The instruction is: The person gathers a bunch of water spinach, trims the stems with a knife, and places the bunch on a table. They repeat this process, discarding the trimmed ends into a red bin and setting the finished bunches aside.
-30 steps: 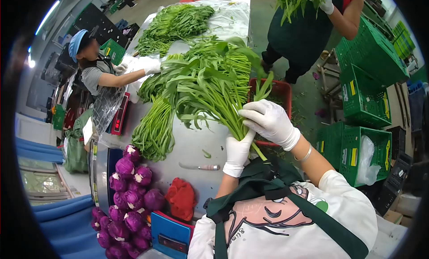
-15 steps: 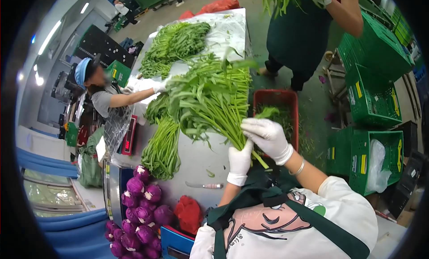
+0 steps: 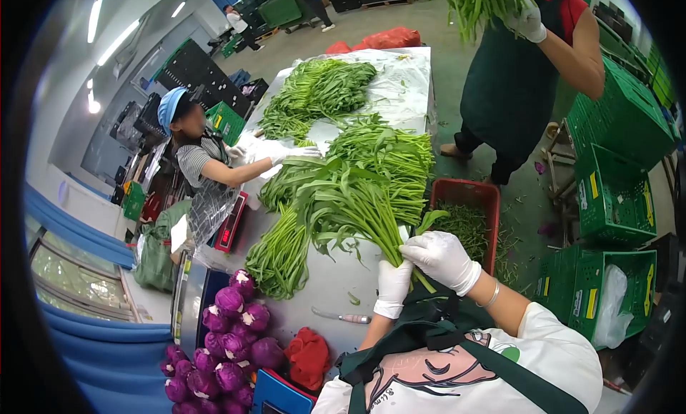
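My left hand, in a white glove, is wrapped round the stem ends of a bunch of leafy greens. Just to the right, my right hand, also gloved, has its fingers pinched against the same stems; what it grips there I cannot make out. The bunch's leaves spread up and left over the metal table. More greens lie left of the bunch, and others lie farther back. Below them on the table is a knife with a curved blade.
A co-worker in a blue cap reaches over the table from the left. Another person stands at the right holding greens. A red bin holds scraps. Green crates, purple cabbages, a red cloth and a scale are around.
The whole view has shifted, so the table appears lower and farther right. My right hand has moved slightly along the stems, and the co-worker's gloved hand reaches farther over the greens.
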A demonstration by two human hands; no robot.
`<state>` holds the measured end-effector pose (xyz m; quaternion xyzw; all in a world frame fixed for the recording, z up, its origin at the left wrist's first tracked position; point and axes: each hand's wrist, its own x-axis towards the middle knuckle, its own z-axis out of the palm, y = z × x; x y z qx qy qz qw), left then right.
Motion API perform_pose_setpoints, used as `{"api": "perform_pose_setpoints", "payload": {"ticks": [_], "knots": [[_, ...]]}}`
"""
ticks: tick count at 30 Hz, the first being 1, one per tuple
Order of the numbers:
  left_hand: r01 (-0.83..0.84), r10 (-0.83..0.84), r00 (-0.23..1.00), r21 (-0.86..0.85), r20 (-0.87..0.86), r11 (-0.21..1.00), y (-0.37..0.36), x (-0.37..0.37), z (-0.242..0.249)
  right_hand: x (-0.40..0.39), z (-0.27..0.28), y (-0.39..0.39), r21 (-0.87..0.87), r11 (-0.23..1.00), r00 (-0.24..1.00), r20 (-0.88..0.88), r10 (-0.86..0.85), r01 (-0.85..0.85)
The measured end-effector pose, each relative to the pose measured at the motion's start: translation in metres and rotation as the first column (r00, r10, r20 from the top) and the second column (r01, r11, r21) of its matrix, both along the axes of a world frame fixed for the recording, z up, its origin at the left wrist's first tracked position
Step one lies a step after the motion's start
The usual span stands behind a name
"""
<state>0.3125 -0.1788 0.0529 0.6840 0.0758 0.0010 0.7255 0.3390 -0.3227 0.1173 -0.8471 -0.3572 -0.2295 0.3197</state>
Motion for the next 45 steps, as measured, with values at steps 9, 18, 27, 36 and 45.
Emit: {"api": "perform_pose_setpoints", "payload": {"ticks": [9, 18, 27, 36, 45], "knots": [[-0.06, 0.063, 0.998, 0.158, -0.014, 0.986, 0.016, -0.001, 0.007, -0.003, 0.016, 0.004, -0.298, 0.937, 0.984, -0.04, 0.176, -0.18], [0.046, -0.044, 0.997, 0.029, -0.063, 0.999, 0.02, -0.014, 0.007, -0.018, 0.007, 0.014, 0.018, 0.999, 0.99, -0.136, -0.027, 0.03], [-0.041, 0.04, 0.999, 0.117, 0.006, 0.992, 0.025, -0.018, 0.011, -0.013, 0.0, 0.03, -0.115, 0.992, 0.998, 0.045, 0.049, -0.043], [-0.068, 0.068, 0.997, -0.005, -0.031, 0.998, 0.025, -0.01, 0.011, 0.003, 0.019, 0.002, 0.059, 0.896, 0.813, -0.397, 0.426, -0.44], [-0.063, 0.062, 0.998, 0.125, 0.009, 0.99, 0.011, -0.007, 0.011, 0.011, -0.025, -0.027, 0.504, 0.863, 0.345, -0.815, 0.465, 0.028]]}}
